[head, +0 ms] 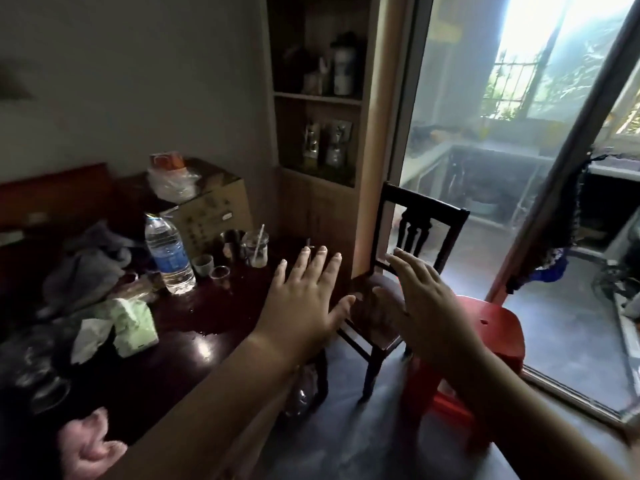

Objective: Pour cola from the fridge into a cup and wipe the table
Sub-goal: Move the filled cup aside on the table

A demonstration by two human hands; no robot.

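Note:
My left hand [304, 292] is held out flat with fingers spread above the right end of the dark wooden table [180, 362]. My right hand [420, 299] is stretched out beside it, fingers straight, over the dark wooden chair [420, 216]. Neither hand holds anything. On the table stand a glass cup [255, 249] with a stirrer in it, a small ceramic cup [202, 265], a tiny clear glass [220, 273] and a dark metal cup [232, 241]. A wet patch [204, 327] shines on the tabletop. A pack of green tissues [133, 322] lies to the left. No cola or fridge is in view.
A large water bottle [168, 254] stands on the table beside a cardboard box [211, 213] and grey cloth [86, 261]. A red plastic stool [485, 344] sits next to the chair. A wooden shelf unit [318, 98] rises behind, and a glass sliding door [485, 168] is to the right.

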